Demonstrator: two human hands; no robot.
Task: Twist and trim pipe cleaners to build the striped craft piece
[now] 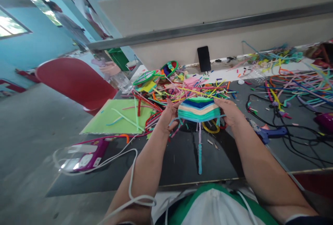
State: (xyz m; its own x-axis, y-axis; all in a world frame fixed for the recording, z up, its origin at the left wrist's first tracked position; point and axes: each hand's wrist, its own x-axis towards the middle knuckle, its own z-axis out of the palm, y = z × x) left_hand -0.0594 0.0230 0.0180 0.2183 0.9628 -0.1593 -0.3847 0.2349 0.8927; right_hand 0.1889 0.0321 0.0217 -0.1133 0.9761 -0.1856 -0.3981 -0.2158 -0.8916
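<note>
Between my two hands is a striped, umbrella-shaped piece made of pipe cleaners [199, 113], in bands of green, dark blue, cream and teal. A thin pink and blue stem [199, 155] points down from it toward me. My left hand [169, 115] grips its left edge, with the thumb up and the fingers curled. At the right edge, my right hand [227, 110] pinches it near the upper corner. Behind it lies a tangled heap of loose pipe cleaners [191, 85]. A blue glue gun [270, 134] rests right of my right hand.
A green sheet [111, 115] and a purple power bank [93, 155] with a white cable lie at left. A phone [204, 59] leans on the partition. More pipe cleaners [307, 86] and black cords [281, 128] spread right. A red chair [75, 79] stands beyond; a person [67, 22] is farther back.
</note>
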